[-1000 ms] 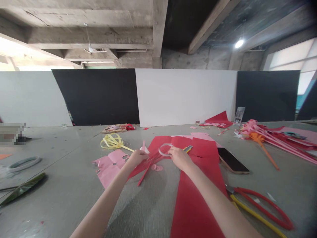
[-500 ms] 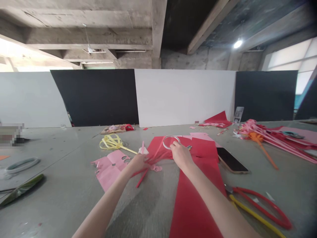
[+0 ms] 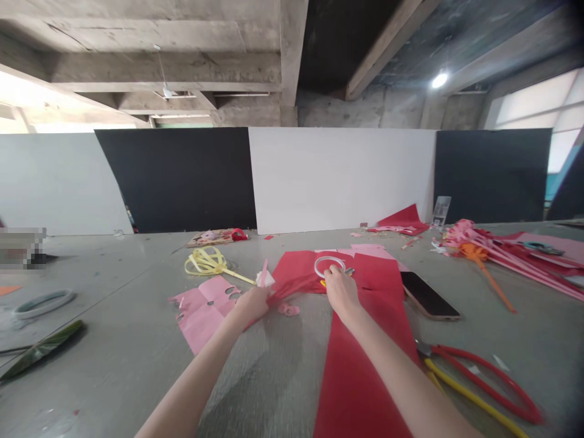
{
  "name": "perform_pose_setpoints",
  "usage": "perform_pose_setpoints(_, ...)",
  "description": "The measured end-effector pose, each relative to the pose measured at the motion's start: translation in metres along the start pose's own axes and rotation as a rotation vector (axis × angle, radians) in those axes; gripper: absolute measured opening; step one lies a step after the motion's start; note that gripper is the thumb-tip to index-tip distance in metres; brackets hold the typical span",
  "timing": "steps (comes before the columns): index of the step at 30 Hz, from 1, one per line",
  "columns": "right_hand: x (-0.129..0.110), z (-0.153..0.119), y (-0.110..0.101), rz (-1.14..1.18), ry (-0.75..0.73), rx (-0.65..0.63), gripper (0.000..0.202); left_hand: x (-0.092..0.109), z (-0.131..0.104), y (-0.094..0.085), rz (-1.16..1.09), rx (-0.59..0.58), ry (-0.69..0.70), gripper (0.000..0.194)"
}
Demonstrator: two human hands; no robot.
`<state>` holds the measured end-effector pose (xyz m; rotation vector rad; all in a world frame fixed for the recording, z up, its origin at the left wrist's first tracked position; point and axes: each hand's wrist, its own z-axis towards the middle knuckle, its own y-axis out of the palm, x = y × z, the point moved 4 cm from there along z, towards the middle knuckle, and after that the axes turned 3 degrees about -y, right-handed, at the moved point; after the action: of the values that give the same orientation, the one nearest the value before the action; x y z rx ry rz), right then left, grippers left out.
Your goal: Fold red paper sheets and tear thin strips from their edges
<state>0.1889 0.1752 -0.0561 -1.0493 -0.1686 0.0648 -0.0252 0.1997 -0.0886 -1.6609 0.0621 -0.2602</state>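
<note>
My left hand [image 3: 253,303] is closed on a bundle of red paper strips [image 3: 294,286], which fan out blurred toward the right. Just right of it, my right hand [image 3: 343,293] grips a thin white ring, which looks like a roll of tape [image 3: 316,266], by its near edge. Beneath both the ring and the right forearm lies red paper [image 3: 378,274], partly covered. A pink sheet with cut holes [image 3: 205,316] rests beside my left wrist, and a curled pink scrap [image 3: 288,309] sits between the hands.
Yellow looped strips [image 3: 205,261] lie behind the left hand. To the right are a phone [image 3: 429,296], large red-and-yellow-handled scissors [image 3: 488,377] and a pile of pink strips [image 3: 493,246]. Another ring [image 3: 43,304] lies far left. Upright panels [image 3: 342,182] close off the back.
My right hand has moved a little right and toward me with the white ring. The red strips have shifted, and the end hanging below my left hand no longer shows.
</note>
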Motion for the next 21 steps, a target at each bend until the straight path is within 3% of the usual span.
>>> perform_pose_setpoints(3, 0.001, -0.001, -0.005, -0.004, 0.011, 0.058, 0.016, 0.001, -0.001, -0.002, 0.034, 0.004, -0.008, 0.026)
perform_pose_setpoints(6, -0.011, -0.001, -0.004, 0.036, -0.084, 0.075, 0.018, 0.002, -0.002, -0.002, 0.060, 0.009, -0.008, 0.025)
perform_pose_setpoints(13, -0.047, -0.011, 0.028, 0.121, -0.290, -0.027, 0.010, 0.005, -0.002, -0.003, 0.114, -0.005, 0.039, 0.026)
perform_pose_setpoints(21, -0.051, -0.019, 0.041, 0.220, -0.310, -0.084, 0.013, 0.013, -0.012, -0.008, 0.137, 0.002, 0.167, 0.026)
